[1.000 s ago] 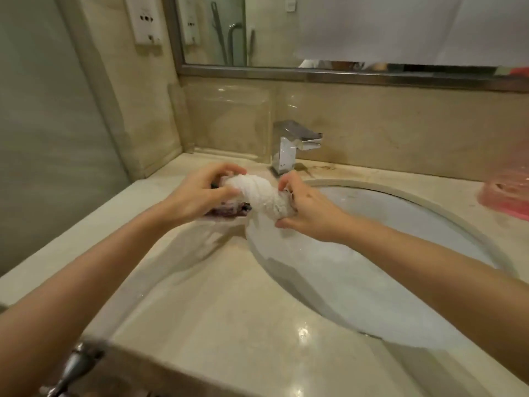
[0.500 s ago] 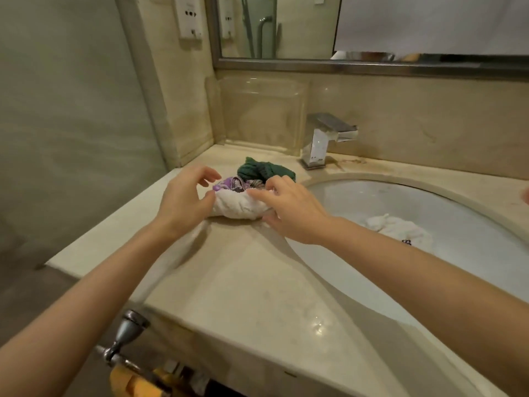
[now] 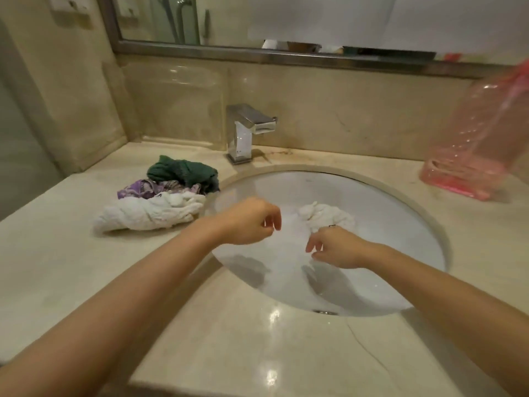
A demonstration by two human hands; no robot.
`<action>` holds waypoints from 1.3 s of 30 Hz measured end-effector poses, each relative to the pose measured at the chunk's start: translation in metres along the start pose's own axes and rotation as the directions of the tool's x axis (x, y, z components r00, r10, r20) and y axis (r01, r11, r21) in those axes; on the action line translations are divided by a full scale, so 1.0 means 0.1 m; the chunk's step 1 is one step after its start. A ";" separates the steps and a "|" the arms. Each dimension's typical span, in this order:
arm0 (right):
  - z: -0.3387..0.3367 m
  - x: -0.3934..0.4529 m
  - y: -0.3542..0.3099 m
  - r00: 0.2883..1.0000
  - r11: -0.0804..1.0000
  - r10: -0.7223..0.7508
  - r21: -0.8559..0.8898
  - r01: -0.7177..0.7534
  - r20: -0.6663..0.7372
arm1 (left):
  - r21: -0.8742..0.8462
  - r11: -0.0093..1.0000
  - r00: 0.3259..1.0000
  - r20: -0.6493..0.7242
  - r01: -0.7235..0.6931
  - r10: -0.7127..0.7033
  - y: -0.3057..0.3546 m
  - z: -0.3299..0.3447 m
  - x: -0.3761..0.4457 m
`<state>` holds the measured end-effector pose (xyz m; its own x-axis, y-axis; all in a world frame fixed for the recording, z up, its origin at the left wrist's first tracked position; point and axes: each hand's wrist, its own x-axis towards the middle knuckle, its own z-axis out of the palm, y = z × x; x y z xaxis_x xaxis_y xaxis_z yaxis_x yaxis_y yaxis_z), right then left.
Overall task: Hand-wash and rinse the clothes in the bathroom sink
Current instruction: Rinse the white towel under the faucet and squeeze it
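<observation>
Both hands hang over the sink (image 3: 423, 213) with loosely curled, empty fingers, and the white cloth (image 3: 326, 217) in the basin lies just beyond the right hand (image 3: 337, 249), nearer it than the left hand (image 3: 249, 222).

No text, label, brand or number can be read anywhere. The pink bottle (image 3: 483, 138), right of the tap (image 3: 246, 133), is too blurred to show print.
</observation>
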<state>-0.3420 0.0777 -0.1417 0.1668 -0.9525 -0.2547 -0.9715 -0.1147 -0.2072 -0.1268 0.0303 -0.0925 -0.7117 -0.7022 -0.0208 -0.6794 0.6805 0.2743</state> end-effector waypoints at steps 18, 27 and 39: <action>0.11 0.46 0.55 0.993 0.921 0.103 -0.372 -0.117 -0.058 | 0.096 0.995 0.908 0.413 0.034 -0.071 -0.05 0.50 0.66; -0.37 0.12 0.55 0.921 -0.103 0.298 0.950 0.294 -0.252 | -0.356 0.930 0.995 0.069 0.089 -0.068 0.01 0.47 0.72; -0.42 0.09 0.46 0.935 -0.062 0.202 0.949 0.308 -0.291 | -0.675 0.736 0.957 -0.242 -0.048 -0.159 0.07 0.31 0.70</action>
<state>-0.3922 0.0525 -0.1139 -0.0887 -0.9960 -0.0055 0.2714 -0.0189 -0.9623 -0.1866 -0.0080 -0.1218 -0.5299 -0.8310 0.1690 -0.3453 0.3934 0.8521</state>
